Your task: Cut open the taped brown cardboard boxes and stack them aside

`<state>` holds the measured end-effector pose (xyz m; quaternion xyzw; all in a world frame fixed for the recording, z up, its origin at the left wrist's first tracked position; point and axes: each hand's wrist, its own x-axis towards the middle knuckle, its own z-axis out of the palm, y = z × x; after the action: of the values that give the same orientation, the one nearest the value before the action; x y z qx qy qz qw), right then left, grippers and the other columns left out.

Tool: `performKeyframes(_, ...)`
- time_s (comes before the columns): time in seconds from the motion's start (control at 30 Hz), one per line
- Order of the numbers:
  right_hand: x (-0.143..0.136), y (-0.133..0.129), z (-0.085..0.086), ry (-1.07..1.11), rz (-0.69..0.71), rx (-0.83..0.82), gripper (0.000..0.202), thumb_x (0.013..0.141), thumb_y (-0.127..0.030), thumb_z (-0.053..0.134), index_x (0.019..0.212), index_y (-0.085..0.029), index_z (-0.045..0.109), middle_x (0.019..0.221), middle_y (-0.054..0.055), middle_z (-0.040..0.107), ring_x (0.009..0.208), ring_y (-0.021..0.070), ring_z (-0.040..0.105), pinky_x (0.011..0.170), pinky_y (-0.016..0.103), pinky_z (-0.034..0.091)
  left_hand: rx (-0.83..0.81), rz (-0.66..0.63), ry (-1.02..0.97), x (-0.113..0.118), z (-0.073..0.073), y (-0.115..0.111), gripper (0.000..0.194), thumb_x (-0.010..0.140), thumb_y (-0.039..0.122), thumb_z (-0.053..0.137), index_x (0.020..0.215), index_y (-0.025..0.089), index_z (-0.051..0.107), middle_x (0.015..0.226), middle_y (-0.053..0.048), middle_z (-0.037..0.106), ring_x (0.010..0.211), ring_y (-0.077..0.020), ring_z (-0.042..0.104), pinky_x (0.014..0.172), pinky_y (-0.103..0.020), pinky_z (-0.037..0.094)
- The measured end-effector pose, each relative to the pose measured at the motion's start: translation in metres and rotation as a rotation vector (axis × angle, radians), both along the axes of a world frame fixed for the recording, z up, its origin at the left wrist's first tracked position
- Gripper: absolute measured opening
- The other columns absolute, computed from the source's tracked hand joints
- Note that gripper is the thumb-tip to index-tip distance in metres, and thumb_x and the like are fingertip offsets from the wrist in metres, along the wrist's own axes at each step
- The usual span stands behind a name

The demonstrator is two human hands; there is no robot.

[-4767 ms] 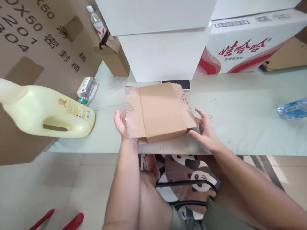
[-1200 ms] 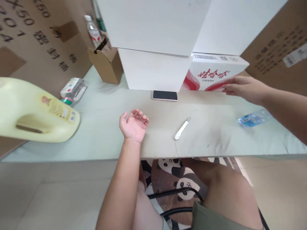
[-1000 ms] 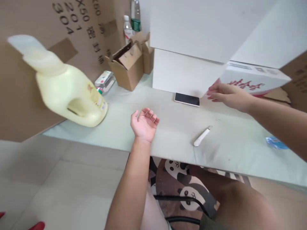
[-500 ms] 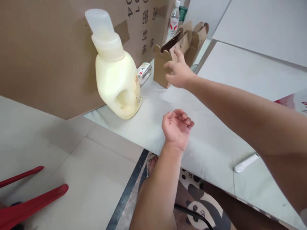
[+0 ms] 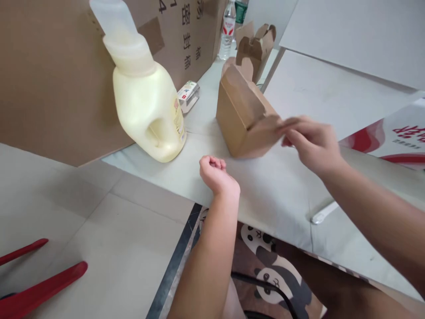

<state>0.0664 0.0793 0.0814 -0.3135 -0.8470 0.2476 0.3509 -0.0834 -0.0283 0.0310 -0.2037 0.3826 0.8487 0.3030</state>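
My right hand (image 5: 310, 141) pinches the near flap of a brown cardboard box (image 5: 242, 108), a small one with scalloped flaps; the fingertips are slightly blurred. The box is tilted on the pale tabletop, its top flaps partly folded over. Left of it, low over the table's front edge, my left hand (image 5: 215, 175) has its fingers curled into a loose fist with nothing visible in it. Behind stands another brown cardboard box (image 5: 255, 46) with its flaps up.
A pale yellow detergent jug (image 5: 149, 106) stands at left before a large carton (image 5: 66, 79). A small white box (image 5: 188, 95) and a water bottle (image 5: 227, 31) are further back. A white handled object (image 5: 323, 212) lies at right, near a red-and-white package (image 5: 395, 135).
My right hand has taken hold of a box's flap and brought the box nearer and to the right, away from the other box. My left hand has curled its fingers and moved left.
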Motion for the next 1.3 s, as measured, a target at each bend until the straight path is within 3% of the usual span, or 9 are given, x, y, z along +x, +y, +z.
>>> performKeyframes(0.1, 0.068, -0.048, -0.009, 0.139, -0.156, 0.052, 0.013, 0.078, -0.022, 0.071, 0.070, -0.033, 0.068, 0.088, 0.004, 0.069, 0.091, 0.0296, 0.070, 0.075, 0.050, 0.057, -0.034, -0.004, 0.255, 0.005, -0.004, 0.001, 0.015, 0.083, 0.018, 0.043, 0.068, 0.021, 0.041, 0.070, 0.002, 0.042, 0.064, -0.0110, 0.047, 0.067, -0.025, 0.037)
performKeyframes(0.27, 0.123, -0.112, -0.026, 0.486, -0.443, -0.022, 0.057, 0.075, -0.027, 0.077, 0.107, -0.068, 0.054, 0.102, -0.005, 0.064, 0.076, 0.0267, 0.064, 0.051, 0.043, 0.048, -0.053, -0.178, 0.558, 0.033, -0.008, 0.010, 0.010, 0.089, 0.031, 0.047, 0.096, 0.026, 0.052, 0.111, -0.002, 0.061, 0.110, -0.0162, 0.059, 0.090, -0.027, 0.040)
performKeyframes(0.37, 0.139, -0.118, -0.033, 0.449, -0.458, 0.107, 0.044, 0.075, -0.022, 0.076, 0.104, -0.052, 0.063, 0.086, -0.001, 0.064, 0.075, 0.0254, 0.065, 0.051, 0.038, 0.047, 0.006, -0.326, 0.637, 0.054, -0.014, 0.015, 0.018, 0.089, 0.035, 0.047, 0.104, 0.027, 0.054, 0.121, -0.003, 0.064, 0.117, -0.0179, 0.059, 0.094, -0.028, 0.041)
performKeyframes(0.5, 0.164, -0.111, -0.036, 0.317, -0.245, 0.105, 0.013, 0.078, -0.015, 0.066, 0.074, -0.027, 0.061, 0.086, 0.004, 0.072, 0.075, 0.0235, 0.070, 0.056, 0.036, 0.052, -0.004, -0.381, 0.776, 0.068, -0.024, 0.019, 0.022, 0.088, 0.037, 0.052, 0.106, 0.027, 0.057, 0.123, -0.004, 0.065, 0.122, -0.0181, 0.057, 0.099, -0.028, 0.041)
performKeyframes(0.67, 0.192, -0.113, -0.037, 0.307, -0.176, 0.024, 0.014, 0.074, -0.014, 0.063, 0.064, -0.021, 0.056, 0.149, 0.004, 0.057, 0.048, 0.0118, 0.057, 0.044, 0.035, 0.047, 0.172, -0.285, 0.915, 0.075, -0.018, 0.024, 0.028, 0.088, 0.042, 0.052, 0.110, 0.027, 0.059, 0.118, -0.003, 0.066, 0.121, -0.0191, 0.059, 0.102, -0.030, 0.045)
performKeyframes(0.8, 0.209, -0.114, -0.040, 0.336, -0.143, -0.011, 0.013, 0.071, -0.012, 0.062, 0.064, -0.022, 0.057, 0.148, 0.003, 0.058, 0.044, 0.0105, 0.054, 0.043, 0.035, 0.046, 0.240, -0.255, 1.074, 0.083, -0.002, 0.023, 0.030, 0.087, 0.049, 0.054, 0.105, 0.026, 0.063, 0.118, -0.004, 0.063, 0.126, -0.0226, 0.056, 0.112, -0.036, 0.042)
performKeyframes(1.0, 0.217, -0.112, -0.043, 0.312, -0.154, -0.026, 0.013, 0.071, -0.016, 0.062, 0.062, -0.023, 0.055, 0.140, 0.005, 0.065, 0.056, 0.0182, 0.065, 0.046, 0.037, 0.048, 0.067, -0.291, 1.449, 0.084, 0.012, 0.023, 0.036, 0.082, 0.059, 0.058, 0.083, 0.024, 0.065, 0.119, -0.008, 0.054, 0.127, -0.0278, 0.052, 0.114, -0.042, 0.040)
performKeyframes(1.13, 0.205, -0.111, -0.047, 0.416, -0.253, -0.046, 0.008, 0.080, -0.025, 0.064, 0.088, -0.026, 0.061, 0.131, 0.009, 0.069, 0.090, 0.0274, 0.073, 0.051, 0.034, 0.052, 0.047, -0.132, 1.424, 0.090, 0.013, 0.024, 0.035, 0.090, 0.052, 0.045, 0.070, 0.023, 0.049, 0.097, -0.006, 0.052, 0.109, -0.0242, 0.059, 0.106, -0.042, 0.047)
performKeyframes(1.3, 0.190, -0.104, -0.059, 0.441, -0.429, -0.052, 0.047, 0.085, -0.025, 0.069, 0.128, -0.034, 0.052, 0.146, 0.008, 0.056, 0.073, 0.0155, 0.066, 0.056, 0.032, 0.054, 0.165, -0.229, 1.132, 0.096, 0.015, 0.018, 0.011, 0.090, 0.030, 0.046, 0.082, 0.026, 0.041, 0.077, 0.001, 0.053, 0.065, -0.0164, 0.059, 0.070, -0.032, 0.053)
